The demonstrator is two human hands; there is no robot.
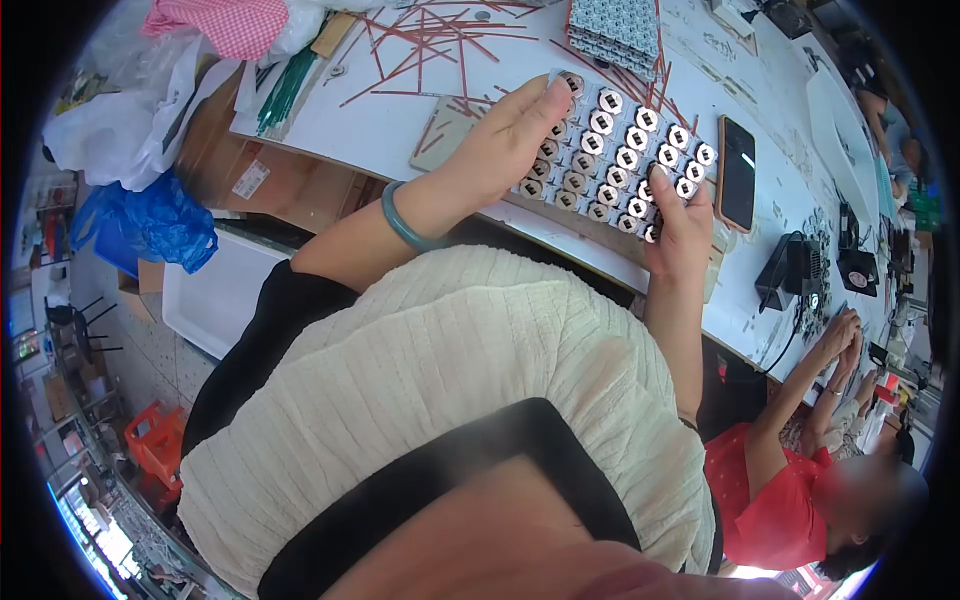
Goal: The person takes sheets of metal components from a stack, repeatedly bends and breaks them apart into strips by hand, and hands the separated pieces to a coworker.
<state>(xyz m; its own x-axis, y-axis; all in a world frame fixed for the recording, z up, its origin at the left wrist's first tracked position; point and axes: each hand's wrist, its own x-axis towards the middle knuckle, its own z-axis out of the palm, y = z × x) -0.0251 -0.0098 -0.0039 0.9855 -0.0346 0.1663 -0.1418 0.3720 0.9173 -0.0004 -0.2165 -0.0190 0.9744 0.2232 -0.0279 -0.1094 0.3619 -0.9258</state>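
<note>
A panel carrying rows of round, shiny metal pieces with dark square centres (615,170) is held tilted over the table's near edge. My left hand (515,140) lies along the panel's left side, its fingers close together at the upper left corner; a bangle circles that wrist. On the lower right corner, my right hand (680,225) grips the panel with the thumb on top, and the other fingers are mostly hidden. Beneath and behind the panel, a pale board (440,132) shows on the table. A phone (737,172) lies just right of my right hand.
Thin reddish-brown strips (420,50) are scattered across the white table (375,115). A stack of similar panels (613,35) stands at the back. Green strips (287,90) lie at the left. Black adapters (792,268) sit at the right, near a co-worker in a red top (765,490).
</note>
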